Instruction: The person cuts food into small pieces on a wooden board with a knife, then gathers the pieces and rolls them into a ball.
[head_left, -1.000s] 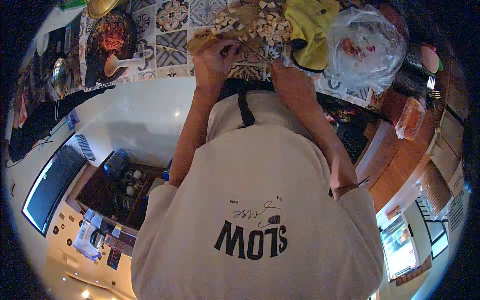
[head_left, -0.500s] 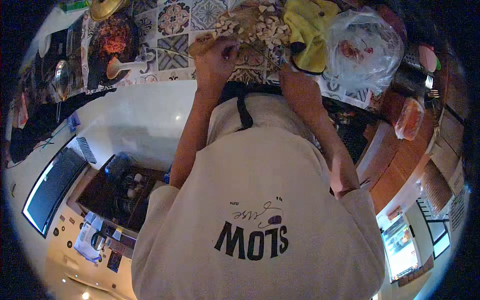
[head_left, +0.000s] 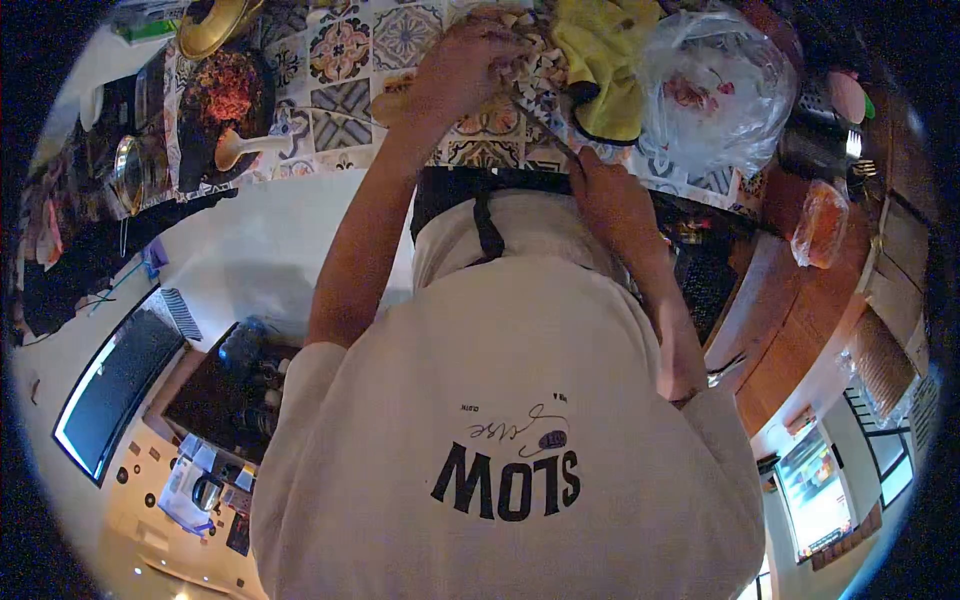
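My right hand (head_left: 612,195) is closed around the handle of a knife (head_left: 550,132), whose blade points away and to the left over the tiled-pattern surface. The blade tip is near a heap of pale chopped pieces (head_left: 540,72). My left hand (head_left: 470,65) reaches over the heap's left side, fingers bent but apart, their tips among the pieces. Part of the brown wooden board (head_left: 388,108) shows beside my left wrist; the rest is mostly hidden under the hand and pieces. A yellow cloth (head_left: 608,75) lies just right of the heap.
A clear plastic bag (head_left: 715,95) with reddish bits inside lies to the right. At left are a dark pan (head_left: 225,100) of reddish food, a wooden spoon (head_left: 232,148) and a golden lid (head_left: 212,28). A wrapped orange package (head_left: 820,225) and forks (head_left: 858,165) are farther right.
My left hand has moved forward and right, from the board's near-left edge onto the chopped pieces. My right hand has drawn back slightly, and the knife shows more plainly.
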